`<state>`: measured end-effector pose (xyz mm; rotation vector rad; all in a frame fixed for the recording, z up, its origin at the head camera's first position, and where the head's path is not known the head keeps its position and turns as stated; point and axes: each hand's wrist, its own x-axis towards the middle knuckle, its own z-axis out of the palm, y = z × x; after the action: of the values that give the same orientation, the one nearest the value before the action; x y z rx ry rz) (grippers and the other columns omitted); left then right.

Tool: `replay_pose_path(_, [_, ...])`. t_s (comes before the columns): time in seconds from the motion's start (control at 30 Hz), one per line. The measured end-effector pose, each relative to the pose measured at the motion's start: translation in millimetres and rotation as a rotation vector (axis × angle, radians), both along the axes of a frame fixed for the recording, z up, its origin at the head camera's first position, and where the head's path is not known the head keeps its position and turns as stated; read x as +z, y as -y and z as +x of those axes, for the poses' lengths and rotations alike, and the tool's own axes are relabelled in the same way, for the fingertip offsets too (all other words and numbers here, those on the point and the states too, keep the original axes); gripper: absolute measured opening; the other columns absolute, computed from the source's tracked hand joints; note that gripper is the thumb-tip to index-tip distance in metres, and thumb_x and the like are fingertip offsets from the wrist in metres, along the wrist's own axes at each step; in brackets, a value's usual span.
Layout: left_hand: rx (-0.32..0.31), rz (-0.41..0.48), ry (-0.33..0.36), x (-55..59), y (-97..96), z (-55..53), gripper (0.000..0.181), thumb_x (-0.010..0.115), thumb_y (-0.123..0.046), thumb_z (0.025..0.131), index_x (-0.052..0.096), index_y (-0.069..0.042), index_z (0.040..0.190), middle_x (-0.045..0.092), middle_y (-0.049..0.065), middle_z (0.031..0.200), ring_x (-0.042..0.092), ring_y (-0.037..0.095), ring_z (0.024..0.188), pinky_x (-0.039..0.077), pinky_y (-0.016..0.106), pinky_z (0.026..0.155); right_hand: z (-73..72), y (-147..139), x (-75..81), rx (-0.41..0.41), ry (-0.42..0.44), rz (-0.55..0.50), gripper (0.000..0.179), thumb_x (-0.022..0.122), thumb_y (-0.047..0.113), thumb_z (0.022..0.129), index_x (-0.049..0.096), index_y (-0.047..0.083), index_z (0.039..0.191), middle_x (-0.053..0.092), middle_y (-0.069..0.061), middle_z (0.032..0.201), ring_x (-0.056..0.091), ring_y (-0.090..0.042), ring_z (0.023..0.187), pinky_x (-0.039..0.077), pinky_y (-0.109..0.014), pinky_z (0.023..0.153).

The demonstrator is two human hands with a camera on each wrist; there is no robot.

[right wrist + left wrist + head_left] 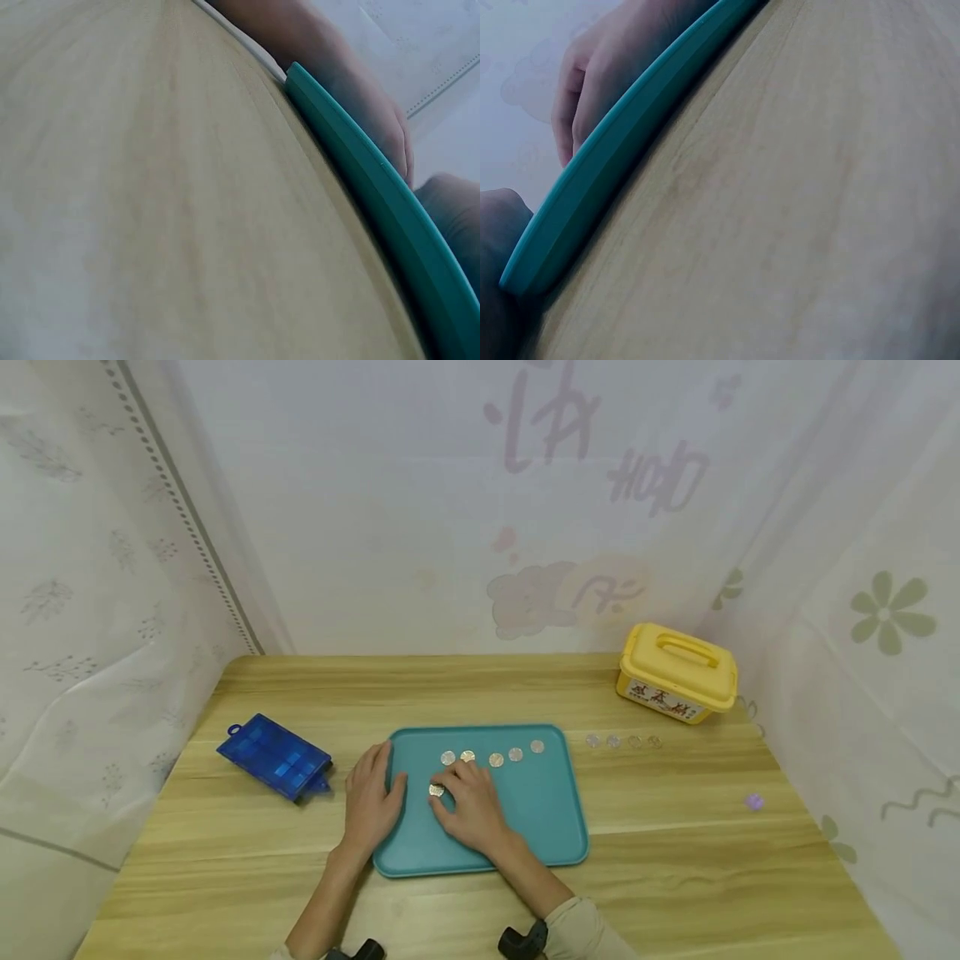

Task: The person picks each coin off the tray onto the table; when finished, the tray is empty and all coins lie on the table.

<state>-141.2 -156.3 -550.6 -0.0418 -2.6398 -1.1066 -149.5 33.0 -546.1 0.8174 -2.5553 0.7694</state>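
Note:
A teal tray (536, 810) lies on the wooden table, with several round coins (497, 760) in a loose row across its upper part. Over the tray's middle, my right hand (472, 806) pinches one coin (437, 790) between thumb and index finger. My left hand (371, 802) rests along the tray's left edge, fingers extended forward and thumb over the rim. Both wrist views show mostly tabletop and the tray's side (592, 187); the tray wall hides the fingertips and the coins there.
To the left lies a blue translucent compartment box (276, 756). A yellow lidded box with a handle (675, 672) stands at the back right. Several more coins (613, 742) lie in a row right of the tray, and a small purple object (754, 802) sits farther right.

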Motion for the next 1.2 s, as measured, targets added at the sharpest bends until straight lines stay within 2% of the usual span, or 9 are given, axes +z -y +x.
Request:
replay_pose_path(0.33, [-0.007, 0.009, 0.007, 2.2, -1.4, 1.3, 0.06, 0.06, -0.014, 0.097, 0.039, 0.004, 0.149, 0.043, 0.027, 0.148, 0.034, 0.044, 0.141, 0.019, 0.064, 0.114, 0.1, -3, 1.1, -0.007, 0.01, 0.018, 0.014, 0.072, 0.018, 0.083, 0.072, 0.018, 0.097, 0.062, 0.004, 0.096, 0.054, -0.014, 0.088, 0.038, -0.028, 0.072])
replay_pose_path(0.5, [-0.002, 0.009, 0.006, 1.8, -0.8, 1.8, 0.06, 0.06, -0.015, 0.097, 0.039, 0.004, 0.15, 0.042, 0.027, 0.148, 0.034, 0.044, 0.141, 0.018, 0.063, 0.115, -2.8, -5, 4.8, 0.021, 0.135, 0.032, 0.011, 0.069, 0.02, 0.087, 0.065, 0.018, 0.097, 0.06, 0.004, 0.094, 0.051, -0.012, 0.087, 0.038, -0.027, 0.075])
replay_pose_path(0.6, [-0.001, 0.011, -0.004, 1.9, -0.8, 1.4, 0.059, 0.06, -0.014, 0.097, 0.04, 0.004, 0.149, 0.043, 0.027, 0.147, 0.035, 0.044, 0.14, 0.019, 0.064, 0.115, -5.7, -7, 5.2, 0.042, 0.21, 0.007, 0.011, 0.07, 0.021, 0.091, 0.062, 0.019, 0.098, 0.061, 0.006, 0.091, 0.05, -0.008, 0.083, 0.038, -0.026, 0.077])
replay_pose_path(0.7, [0.0, 0.01, -0.013, 1.9, -1.3, 1.1, 0.058, 0.06, -0.013, 0.096, 0.041, 0.004, 0.148, 0.044, 0.027, 0.146, 0.036, 0.044, 0.14, 0.019, 0.064, 0.114, -7.4, -9, 4.2, 0.057, 0.249, -0.032, 0.012, 0.071, 0.022, 0.092, 0.06, 0.021, 0.097, 0.061, 0.01, 0.086, 0.048, -0.003, 0.077, 0.035, -0.024, 0.076])
replay_pose_path(0.9, [0.002, 0.008, -0.015, 1.0, -1.1, 0.9, 0.059, 0.061, -0.014, 0.096, 0.041, 0.004, 0.149, 0.045, 0.026, 0.146, 0.036, 0.043, 0.139, 0.02, 0.064, 0.114, -7.4, -10, 3.7, 0.08, 0.224, -0.098, 0.012, 0.072, 0.019, 0.091, 0.061, 0.02, 0.096, 0.061, 0.011, 0.081, 0.047, -0.002, 0.07, 0.032, -0.021, 0.072])
replay_pose_path(1.2, [0.002, 0.01, -0.035, 0.1, -2.4, -1.1, 0.058, 0.061, -0.012, 0.095, 0.042, 0.005, 0.147, 0.046, 0.027, 0.144, 0.038, 0.044, 0.138, 0.021, 0.064, 0.113, -8.4, -12, 3.0, 0.106, 0.186, -0.147, 0.007, 0.07, 0.021, 0.093, 0.066, 0.02, 0.098, 0.063, 0.01, 0.081, 0.05, -0.002, 0.071, 0.033, -0.021, 0.072])
